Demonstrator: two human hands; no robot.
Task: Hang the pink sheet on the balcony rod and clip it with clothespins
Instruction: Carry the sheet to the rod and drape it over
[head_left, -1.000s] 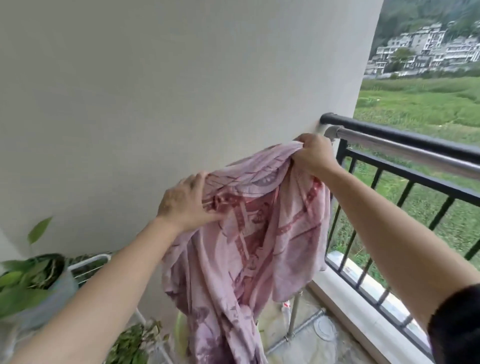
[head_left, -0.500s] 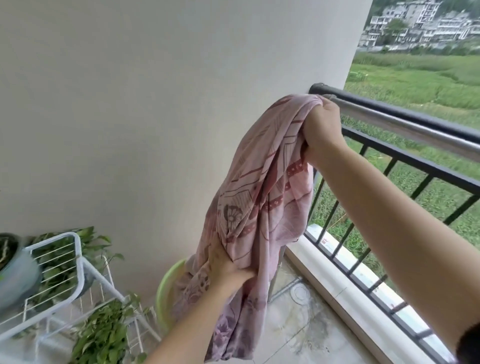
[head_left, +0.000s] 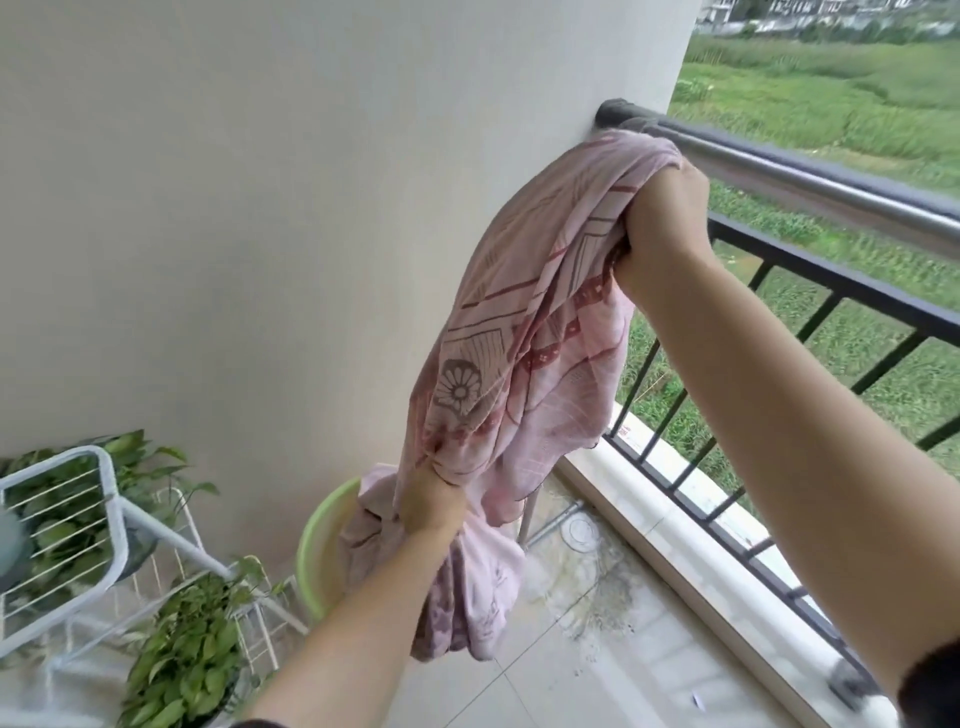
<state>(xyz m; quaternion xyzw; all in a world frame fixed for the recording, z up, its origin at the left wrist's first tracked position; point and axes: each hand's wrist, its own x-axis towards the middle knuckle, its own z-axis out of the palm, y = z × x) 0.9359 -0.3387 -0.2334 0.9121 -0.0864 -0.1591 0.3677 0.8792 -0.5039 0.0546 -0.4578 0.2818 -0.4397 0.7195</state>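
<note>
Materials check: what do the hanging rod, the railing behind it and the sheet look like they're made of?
Rod: bare metal, likely stainless steel, going by its silvery sheen and bright streak.
Railing: probably metal, painted matte black.
Pink sheet: thin printed fabric, perhaps cotton; it drapes in soft folds.

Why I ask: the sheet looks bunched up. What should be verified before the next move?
1. Right hand grips the pink sheet up at the rod: ok.
2. Left hand holds the lower bunch: ok.
3. Sheet spread along the rod: not ok, it is gathered at the wall end.
4. Rod bare beyond the right hand, leaving room to spread: ok.
5. Clothespins at hand: cannot tell, none in view.
6. Hanging end off the floor beside the green basin: cannot tell.
</note>
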